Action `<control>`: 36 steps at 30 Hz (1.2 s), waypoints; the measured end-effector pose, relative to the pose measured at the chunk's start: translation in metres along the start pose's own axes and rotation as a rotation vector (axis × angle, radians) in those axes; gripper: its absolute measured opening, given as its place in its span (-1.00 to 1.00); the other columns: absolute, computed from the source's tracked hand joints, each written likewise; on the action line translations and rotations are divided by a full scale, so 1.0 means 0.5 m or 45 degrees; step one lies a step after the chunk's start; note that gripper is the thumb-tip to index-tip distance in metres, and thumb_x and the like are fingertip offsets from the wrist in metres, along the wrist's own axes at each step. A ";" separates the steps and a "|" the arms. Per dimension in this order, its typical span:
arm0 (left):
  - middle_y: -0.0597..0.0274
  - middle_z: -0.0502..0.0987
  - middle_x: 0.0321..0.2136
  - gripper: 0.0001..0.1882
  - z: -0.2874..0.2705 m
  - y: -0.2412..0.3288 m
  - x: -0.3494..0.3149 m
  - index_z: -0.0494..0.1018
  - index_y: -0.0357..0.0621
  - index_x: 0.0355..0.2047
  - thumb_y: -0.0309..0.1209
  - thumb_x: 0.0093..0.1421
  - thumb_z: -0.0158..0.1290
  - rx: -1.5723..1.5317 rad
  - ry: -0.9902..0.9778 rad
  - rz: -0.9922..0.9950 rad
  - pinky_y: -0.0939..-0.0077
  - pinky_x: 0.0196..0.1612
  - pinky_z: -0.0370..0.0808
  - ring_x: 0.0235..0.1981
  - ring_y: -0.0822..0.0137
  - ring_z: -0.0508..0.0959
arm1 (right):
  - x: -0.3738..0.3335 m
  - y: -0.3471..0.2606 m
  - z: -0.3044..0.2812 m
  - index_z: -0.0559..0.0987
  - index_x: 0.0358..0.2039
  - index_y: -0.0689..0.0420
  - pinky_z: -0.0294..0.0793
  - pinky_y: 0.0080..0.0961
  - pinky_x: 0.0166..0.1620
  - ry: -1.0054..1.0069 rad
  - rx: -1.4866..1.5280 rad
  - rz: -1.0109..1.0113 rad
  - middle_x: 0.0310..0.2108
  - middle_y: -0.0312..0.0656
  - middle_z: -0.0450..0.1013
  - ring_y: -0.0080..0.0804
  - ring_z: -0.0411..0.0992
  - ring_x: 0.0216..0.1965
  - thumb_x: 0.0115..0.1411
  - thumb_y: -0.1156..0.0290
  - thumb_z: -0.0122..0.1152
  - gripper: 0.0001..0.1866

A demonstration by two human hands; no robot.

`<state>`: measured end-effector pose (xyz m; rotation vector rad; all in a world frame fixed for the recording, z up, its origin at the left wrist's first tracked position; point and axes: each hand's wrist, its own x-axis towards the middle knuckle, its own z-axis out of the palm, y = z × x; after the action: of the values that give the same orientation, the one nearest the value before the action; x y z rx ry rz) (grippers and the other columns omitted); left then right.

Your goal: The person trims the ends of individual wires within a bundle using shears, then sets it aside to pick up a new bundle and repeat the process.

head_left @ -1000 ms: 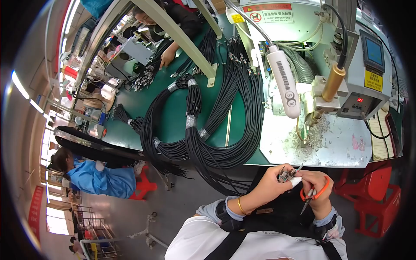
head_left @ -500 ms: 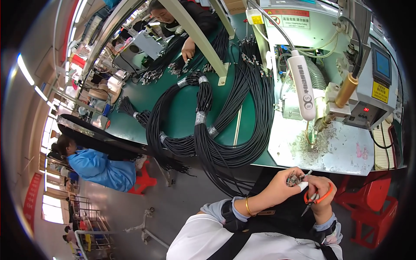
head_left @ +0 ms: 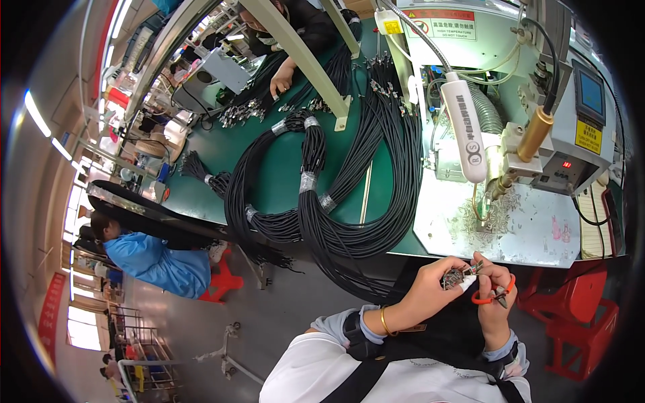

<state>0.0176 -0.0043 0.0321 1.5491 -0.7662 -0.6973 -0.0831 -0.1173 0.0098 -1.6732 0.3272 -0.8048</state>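
Observation:
My left hand (head_left: 428,285) is closed around a clump of small metal parts (head_left: 453,279), whose kind is too small to make out. White tape wraps its thumb. At the left fingertips, my right hand (head_left: 496,274) pinches one small metal piece (head_left: 475,268) with thumb and forefinger. A pair of orange-handled snips (head_left: 480,299) is tucked in the right palm, its dark tip pointing down and away from the metal parts. Both hands are held in front of the bench's near edge.
Beyond my hands stands a machine (head_left: 463,158) on a grey metal plate (head_left: 531,242). Coiled black cables (head_left: 363,242) lie on the green bench (head_left: 275,185) and hang over its edge. Red stools (head_left: 568,305) stand at the right. A co-worker's hand (head_left: 282,79) is at the far cables.
My right fingers have risen to the small metal piece at my left fingertips. The snips have turned in the right palm, their tip swinging right. The co-worker's hand has shifted slightly left.

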 end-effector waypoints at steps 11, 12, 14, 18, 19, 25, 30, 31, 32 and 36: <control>0.25 0.49 -0.42 -0.76 0.010 0.002 0.027 0.44 -0.25 -0.36 -0.56 -0.11 0.14 0.228 0.030 -0.109 0.62 -0.27 0.41 -0.36 0.49 0.46 | 0.026 0.016 -0.051 0.52 -0.39 0.05 0.47 -0.59 -0.50 -0.070 -0.790 -0.654 -0.34 -0.23 0.50 -0.43 0.47 -0.53 -0.06 0.46 0.12 -0.84; 0.23 0.49 -0.43 -0.77 0.016 0.007 0.025 0.44 -0.27 -0.38 -0.57 -0.12 0.15 0.164 0.103 -0.264 0.59 -0.27 0.41 -0.37 0.46 0.46 | 0.018 0.020 -0.059 0.53 -0.34 0.04 0.47 -0.60 -0.48 -0.061 -0.803 -0.620 -0.34 -0.26 0.50 -0.46 0.48 -0.49 0.00 0.39 0.09 -0.82; 0.22 0.46 -0.46 -0.82 0.009 0.003 0.017 0.42 -0.30 -0.42 -0.61 -0.11 0.10 0.136 0.266 -0.198 0.60 -0.30 0.39 -0.43 0.43 0.44 | 0.021 0.028 -0.041 0.53 -0.26 -0.03 0.46 -0.64 -0.44 -0.051 -0.760 -0.664 -0.26 -0.35 0.48 -0.54 0.47 -0.42 0.04 0.32 0.07 -0.78; 0.03 0.46 -0.39 -0.71 -0.002 0.010 0.006 0.40 -0.37 -0.25 -0.39 0.07 0.04 0.142 0.044 -0.333 0.40 -0.31 0.49 -0.43 0.24 0.46 | 0.010 0.043 -0.016 0.42 -0.50 -0.01 0.28 -0.38 -0.61 -0.013 -0.600 -0.516 -0.67 -0.25 0.34 -0.25 0.35 -0.64 -0.08 0.26 0.11 -0.86; 0.07 0.47 -0.42 -0.73 0.007 0.016 -0.001 0.41 -0.38 -0.30 -0.39 0.06 0.05 0.276 0.061 -0.234 0.44 -0.37 0.45 -0.46 0.28 0.45 | -0.003 0.034 -0.024 0.42 -0.50 -0.01 0.28 -0.38 -0.61 0.049 -0.659 -0.482 -0.67 -0.25 0.34 -0.25 0.35 -0.64 -0.08 0.26 0.11 -0.86; 0.14 0.46 -0.48 -0.74 0.012 -0.004 -0.003 0.43 -0.39 -0.39 -0.37 0.05 0.06 0.452 0.049 -0.031 0.52 -0.45 0.38 -0.49 0.34 0.43 | -0.027 0.020 -0.018 0.44 -0.51 0.07 0.30 -0.36 -0.58 0.059 -0.547 -0.363 -0.70 -0.19 0.35 -0.20 0.36 -0.64 -0.18 0.35 0.16 -0.83; 0.13 0.45 -0.48 -0.72 -0.009 -0.033 0.014 0.42 -0.39 -0.43 -0.33 0.06 0.05 0.335 0.045 -0.013 0.52 -0.45 0.38 -0.49 0.34 0.42 | -0.015 0.019 -0.010 0.47 -0.58 0.18 0.35 -0.36 -0.54 0.101 -0.543 -0.245 -0.68 -0.12 0.38 -0.15 0.38 -0.60 -0.22 0.37 0.20 -0.82; 0.13 0.45 -0.48 -0.71 -0.009 -0.031 0.013 0.42 -0.39 -0.43 -0.32 0.06 0.06 0.265 0.080 -0.029 0.51 -0.45 0.38 -0.49 0.34 0.41 | -0.011 0.017 -0.008 0.47 -0.60 0.20 0.36 -0.36 -0.53 0.083 -0.548 -0.200 -0.67 -0.10 0.39 -0.14 0.39 -0.59 -0.23 0.37 0.21 -0.81; 0.13 0.45 -0.48 -0.70 -0.009 -0.030 0.012 0.42 -0.38 -0.44 -0.30 0.06 0.06 0.196 0.112 -0.045 0.51 -0.44 0.38 -0.49 0.34 0.41 | -0.009 0.015 -0.006 0.47 -0.62 0.23 0.37 -0.36 -0.52 0.067 -0.554 -0.153 -0.66 -0.07 0.40 -0.13 0.40 -0.57 -0.23 0.38 0.21 -0.80; 0.09 0.45 -0.46 -0.67 0.016 0.007 0.001 0.41 -0.39 -0.42 -0.27 0.07 0.05 0.290 0.154 -0.008 0.48 -0.41 0.39 -0.50 0.32 0.42 | -0.003 0.014 -0.003 0.46 -0.63 0.26 0.38 -0.36 -0.50 0.090 -0.445 -0.062 -0.63 -0.03 0.41 -0.11 0.41 -0.55 -0.23 0.40 0.20 -0.81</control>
<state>0.0113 -0.0099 0.0346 1.7838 -0.7706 -0.5290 -0.0839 -0.1192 0.0030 -1.9866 0.5005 -0.8811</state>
